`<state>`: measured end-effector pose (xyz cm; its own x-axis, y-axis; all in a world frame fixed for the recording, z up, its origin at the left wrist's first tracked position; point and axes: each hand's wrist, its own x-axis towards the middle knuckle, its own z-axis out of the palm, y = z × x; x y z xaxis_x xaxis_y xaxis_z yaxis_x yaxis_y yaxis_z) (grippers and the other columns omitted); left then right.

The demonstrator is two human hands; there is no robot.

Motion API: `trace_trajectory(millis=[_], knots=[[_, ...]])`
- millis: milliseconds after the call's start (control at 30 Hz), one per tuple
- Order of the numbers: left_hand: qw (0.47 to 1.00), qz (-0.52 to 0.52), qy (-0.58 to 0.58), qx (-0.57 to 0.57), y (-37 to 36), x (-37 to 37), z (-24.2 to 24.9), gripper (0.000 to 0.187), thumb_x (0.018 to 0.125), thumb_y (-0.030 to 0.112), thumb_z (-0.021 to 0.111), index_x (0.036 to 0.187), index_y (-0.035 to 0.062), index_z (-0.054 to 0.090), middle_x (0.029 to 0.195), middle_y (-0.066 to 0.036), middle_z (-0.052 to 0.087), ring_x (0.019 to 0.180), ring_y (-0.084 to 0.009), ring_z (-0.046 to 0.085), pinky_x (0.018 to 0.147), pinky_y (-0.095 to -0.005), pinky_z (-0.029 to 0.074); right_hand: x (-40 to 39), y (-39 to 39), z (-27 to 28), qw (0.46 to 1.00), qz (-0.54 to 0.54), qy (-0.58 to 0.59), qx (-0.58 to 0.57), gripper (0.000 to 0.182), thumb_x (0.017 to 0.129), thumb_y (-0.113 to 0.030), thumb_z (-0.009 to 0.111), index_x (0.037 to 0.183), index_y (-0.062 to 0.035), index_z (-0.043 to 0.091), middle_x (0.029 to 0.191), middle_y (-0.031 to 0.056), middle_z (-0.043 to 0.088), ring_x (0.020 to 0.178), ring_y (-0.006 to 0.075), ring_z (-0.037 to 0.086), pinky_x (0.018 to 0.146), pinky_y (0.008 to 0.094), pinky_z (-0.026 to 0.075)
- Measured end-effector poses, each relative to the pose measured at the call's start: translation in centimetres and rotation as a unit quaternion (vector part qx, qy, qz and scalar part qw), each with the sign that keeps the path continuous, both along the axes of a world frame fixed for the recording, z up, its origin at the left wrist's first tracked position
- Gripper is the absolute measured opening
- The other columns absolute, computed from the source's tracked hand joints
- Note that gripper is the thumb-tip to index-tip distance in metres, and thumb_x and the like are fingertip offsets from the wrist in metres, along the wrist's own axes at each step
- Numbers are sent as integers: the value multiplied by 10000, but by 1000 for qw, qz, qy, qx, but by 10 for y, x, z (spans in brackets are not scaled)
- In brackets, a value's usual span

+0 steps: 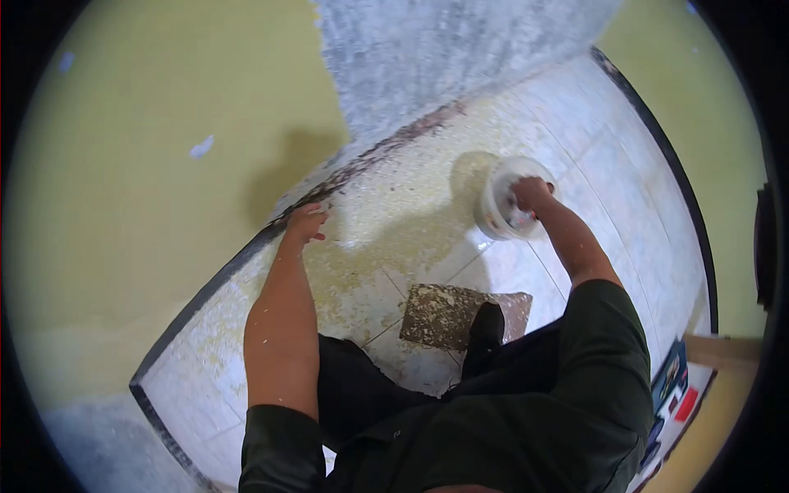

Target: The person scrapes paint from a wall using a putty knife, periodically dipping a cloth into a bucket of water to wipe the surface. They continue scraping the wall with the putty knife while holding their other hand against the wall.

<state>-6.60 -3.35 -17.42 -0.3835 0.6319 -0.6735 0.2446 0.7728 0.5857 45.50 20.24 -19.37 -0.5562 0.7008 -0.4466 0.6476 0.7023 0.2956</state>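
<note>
A white plastic bucket (pixel 491 205) stands on the tiled floor ahead of me, to the right. My right hand (pixel 532 194) reaches down into it with the fingers curled; what they grip, if anything, is hidden. Inside the bucket are whitish and reddish bits too small to name. To the left, my left hand (pixel 307 223) is held low by the dark skirting (pixel 255 246) at the wall's base. Its fingers are loosely bent and apart, and no held tool shows. Pale yellowish flakes (pixel 374 234) cover the floor between the two hands.
The wall is yellow (pixel 189 230), with a bare grey-white patch (pixel 444 49) where the coating is off. A brown flake-covered mat (pixel 440 316) lies under my shoe (pixel 486 322). At the right edge, a shelf holds a red item (pixel 685 405) and other things.
</note>
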Motion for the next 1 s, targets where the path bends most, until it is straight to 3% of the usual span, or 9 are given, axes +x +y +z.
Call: trace_trajectory(millis=[133, 200, 267, 400, 600, 667, 800, 867, 1000], knots=[[999, -21, 5, -25, -2, -2, -2, 618, 869, 341, 714, 1441, 208, 521, 1225, -68, 694, 710, -193, 720, 635, -373, 433, 14, -9, -9, 998, -63, -19, -6, 188, 719, -204, 761, 877, -102, 754, 878, 114, 757, 846, 310, 744, 765, 464, 595], [999, -42, 9, -28, 3, 8, 3, 624, 864, 354, 718, 1439, 207, 524, 1214, -74, 699, 704, -197, 719, 628, -374, 435, 11, -18, 30, 987, -92, -113, -63, 256, 760, -190, 742, 1005, -122, 775, 1012, 141, 757, 976, 267, 738, 828, 399, 594], [999, -9, -20, 24, 11, 20, 10, 588, 849, 221, 751, 1379, 32, 579, 1141, -210, 686, 902, -269, 713, 656, -372, 644, 11, -19, 42, 991, -96, -86, -25, 245, 769, -188, 734, 1004, -129, 777, 1012, 140, 757, 977, 275, 737, 832, 401, 593], [998, -40, -30, 34, 28, 37, 2, 592, 850, 248, 752, 1376, 38, 582, 1148, -208, 685, 839, -267, 720, 650, -363, 638, 8, -33, 92, 990, -135, 20, 23, 217, 796, -181, 706, 996, -150, 783, 1012, 148, 753, 984, 314, 729, 836, 422, 590], [996, -74, -24, 45, 32, 37, -8, 605, 842, 314, 751, 1361, 46, 593, 1172, -177, 696, 762, -252, 739, 668, -362, 599, 34, -42, 130, 963, -202, -150, -99, 215, 809, -177, 626, 929, -71, 769, 1027, 154, 750, 958, 300, 731, 773, 455, 586], [996, -44, 24, 79, 37, 24, -27, 604, 837, 352, 751, 1347, 62, 608, 1175, -147, 707, 868, -268, 738, 783, -413, 573, 12, -29, 179, 980, -149, -90, -93, 273, 883, -220, 570, 1048, -114, 760, 1084, 164, 732, 1024, 361, 694, 878, 458, 551], [970, 105, 138, 168, 54, 13, -36, 604, 822, 449, 765, 1288, 80, 655, 1193, -128, 703, 1017, -279, 695, 889, -427, 531, -93, -42, 252, 950, -59, 305, -20, 502, 968, -164, 551, 1466, -201, 498, 1247, 201, 657, 1141, 399, 618, 963, 467, 500], [923, 320, -12, 212, 59, 13, 3, 742, 800, 516, 777, 1344, 46, 588, 1280, -152, 653, 1127, -303, 634, 903, -435, 521, -144, -40, 224, 839, 31, 534, -99, 506, 977, -144, 553, 1478, -171, 480, 1202, 219, 658, 1109, 403, 618, 945, 448, 499], [833, 539, -63, 104, 42, 27, 98, 1117, 735, 593, 824, 1515, -16, 306, 1450, -206, 504, 1209, -342, 577, 903, -477, 513, -235, -54, 126, 737, -54, 673, -23, 451, 1000, -172, 556, 1450, -159, 524, 1153, 229, 649, 1004, 392, 636, 908, 435, 501]])
